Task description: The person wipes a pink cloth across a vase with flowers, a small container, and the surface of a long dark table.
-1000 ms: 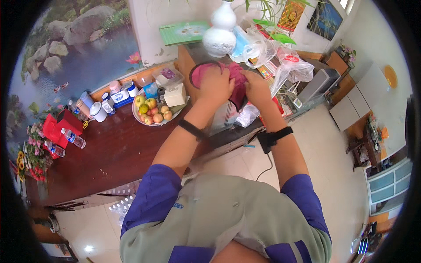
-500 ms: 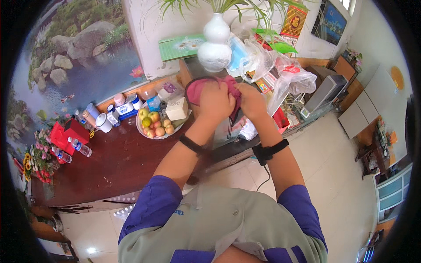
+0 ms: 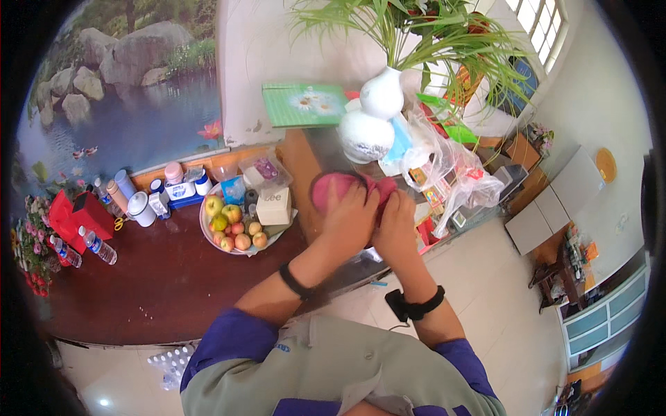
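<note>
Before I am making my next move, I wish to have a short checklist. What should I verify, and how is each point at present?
1. Left hand holds the pink cloth item: ok, its fingers are on the fabric.
2. Right hand holds it too: ok, on the right side.
3. Underside of the cloth item: cannot tell, it is hidden.
4. White vase apart from both hands: ok, but it stands close beyond them.
5. Fruit plate apart from both hands: ok.
6. Surface to the right uncluttered: not ok, a clear plastic bag lies there.
</note>
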Tool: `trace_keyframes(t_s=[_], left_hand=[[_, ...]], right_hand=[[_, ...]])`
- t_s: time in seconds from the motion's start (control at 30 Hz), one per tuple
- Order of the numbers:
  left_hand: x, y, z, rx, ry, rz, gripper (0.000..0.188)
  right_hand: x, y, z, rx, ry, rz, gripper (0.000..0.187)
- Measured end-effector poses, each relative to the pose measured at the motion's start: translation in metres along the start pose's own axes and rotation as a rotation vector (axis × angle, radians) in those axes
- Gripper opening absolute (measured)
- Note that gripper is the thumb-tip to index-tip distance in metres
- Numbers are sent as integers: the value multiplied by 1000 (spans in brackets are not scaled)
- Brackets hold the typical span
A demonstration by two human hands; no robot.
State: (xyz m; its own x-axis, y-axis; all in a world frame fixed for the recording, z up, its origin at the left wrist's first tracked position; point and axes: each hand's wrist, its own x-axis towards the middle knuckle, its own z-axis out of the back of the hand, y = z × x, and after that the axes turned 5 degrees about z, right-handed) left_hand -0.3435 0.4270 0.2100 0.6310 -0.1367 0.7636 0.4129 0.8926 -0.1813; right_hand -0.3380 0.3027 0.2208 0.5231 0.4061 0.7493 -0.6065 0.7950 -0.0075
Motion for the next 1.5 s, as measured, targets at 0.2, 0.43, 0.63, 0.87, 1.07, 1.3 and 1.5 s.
trace_keyframes(t_s=[0.2,0.43,0.63,0.87,1.07,1.3,1.5], left_hand=[[-7,22,38,-267,63,134,24],[15,10,29,-360,170,110,24],[15,4,24,-543,113,-95,35],[58,38,55,-656,440,72,17],[157,81,43,-372,-20,38,46],[170,75,-8,-657,139,212,86],[169,91,-30,-954,111,340,66]], right_hand=[[13,38,-2,90,26,-78,48],[5,1,-5,30,30,-35,45],[0,-9,17,32,-30,-206,40],[6,0,18,81,145,-298,33],[29,-30,18,708,-508,-551,26],[86,-64,-12,405,-557,-336,41],[94,-38,-15,742,-282,-343,39]])
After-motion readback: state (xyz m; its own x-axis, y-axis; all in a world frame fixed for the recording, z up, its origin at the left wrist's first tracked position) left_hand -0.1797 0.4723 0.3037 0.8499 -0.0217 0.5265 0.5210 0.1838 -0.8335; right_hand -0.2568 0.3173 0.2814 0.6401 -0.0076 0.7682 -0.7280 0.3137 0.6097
